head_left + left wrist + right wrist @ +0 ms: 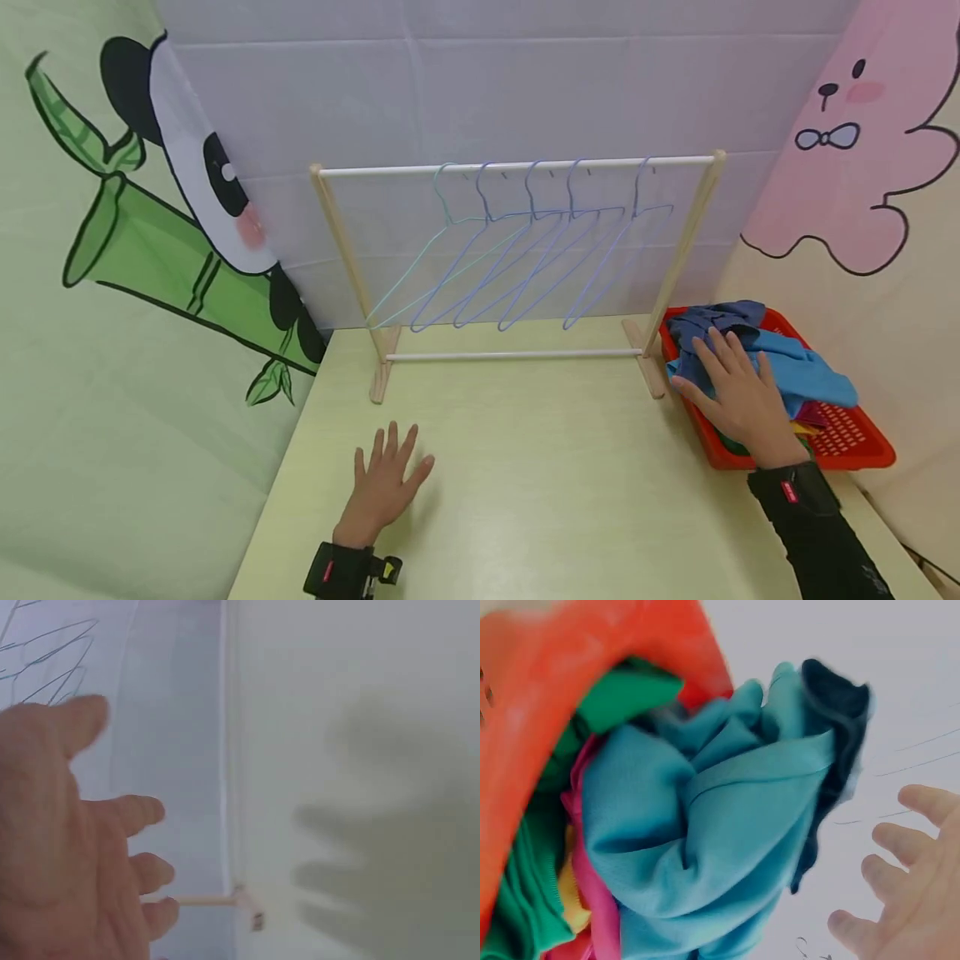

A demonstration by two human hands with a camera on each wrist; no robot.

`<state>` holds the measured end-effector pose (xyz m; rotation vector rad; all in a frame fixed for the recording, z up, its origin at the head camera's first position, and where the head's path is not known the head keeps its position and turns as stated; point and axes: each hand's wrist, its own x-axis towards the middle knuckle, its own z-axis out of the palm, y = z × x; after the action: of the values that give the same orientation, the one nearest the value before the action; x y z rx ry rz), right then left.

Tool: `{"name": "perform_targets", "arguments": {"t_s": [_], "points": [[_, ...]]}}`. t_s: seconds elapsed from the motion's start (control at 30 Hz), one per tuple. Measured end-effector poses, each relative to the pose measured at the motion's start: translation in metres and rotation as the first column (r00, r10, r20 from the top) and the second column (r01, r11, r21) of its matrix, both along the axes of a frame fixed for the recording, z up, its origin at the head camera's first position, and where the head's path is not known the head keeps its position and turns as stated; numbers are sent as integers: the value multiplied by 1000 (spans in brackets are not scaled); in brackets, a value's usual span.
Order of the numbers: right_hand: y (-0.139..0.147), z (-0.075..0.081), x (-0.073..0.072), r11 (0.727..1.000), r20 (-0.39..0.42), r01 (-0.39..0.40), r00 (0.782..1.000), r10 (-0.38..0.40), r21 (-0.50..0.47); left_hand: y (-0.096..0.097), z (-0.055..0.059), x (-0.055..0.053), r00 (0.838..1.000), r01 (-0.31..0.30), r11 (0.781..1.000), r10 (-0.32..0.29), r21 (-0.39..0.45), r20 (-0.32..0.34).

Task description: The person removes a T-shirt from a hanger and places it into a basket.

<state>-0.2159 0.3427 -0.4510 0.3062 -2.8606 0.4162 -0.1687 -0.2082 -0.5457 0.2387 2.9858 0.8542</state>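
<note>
My right hand point(738, 408) is over a red plastic basket point(843, 458) at the table's right side, fingers spread. Inside lie a light blue garment point(813, 371) and a dark blue garment point(708, 321) on top. In the right wrist view, that hand point(922, 877) appears apart from the bunched blue cloth point(705, 825), holding nothing. Green cloth point(525, 885) and pink cloth point(592, 892) show beneath. My left hand point(382, 492) hovers above the table's front left with fingers extended; the left wrist view shows its palm point(67, 847) with nothing in it.
A wooden rack with a white top bar point(375, 170) stands at the back of the table point(525, 467). Several blue wire hangers point(572, 192) and a turquoise hanger point(408, 271) hang from it. Printed curtains point(525, 92) enclose the back and sides.
</note>
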Motion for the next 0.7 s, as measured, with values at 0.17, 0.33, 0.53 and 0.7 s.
{"name": "perform_targets", "arguments": {"t_s": [0.17, 0.33, 0.53, 0.7], "points": [[-9, -4, 22, 1000, 3, 10, 1000, -10, 6, -20, 39, -9, 998, -28, 997, 23, -72, -61], [-12, -11, 31, 1000, 69, 24, 997, -23, -6, -40, 66, -4, 993, -43, 993, 30, -108, -116], [-12, -15, 39, 999, 113, 30, 993, -25, -38, -55, 73, 2, 991, -51, 994, 37, -102, -126], [-14, -12, 43, 998, 101, 25, 995, -19, -51, -61, 71, 6, 993, -61, 993, 51, -103, -102]]}}
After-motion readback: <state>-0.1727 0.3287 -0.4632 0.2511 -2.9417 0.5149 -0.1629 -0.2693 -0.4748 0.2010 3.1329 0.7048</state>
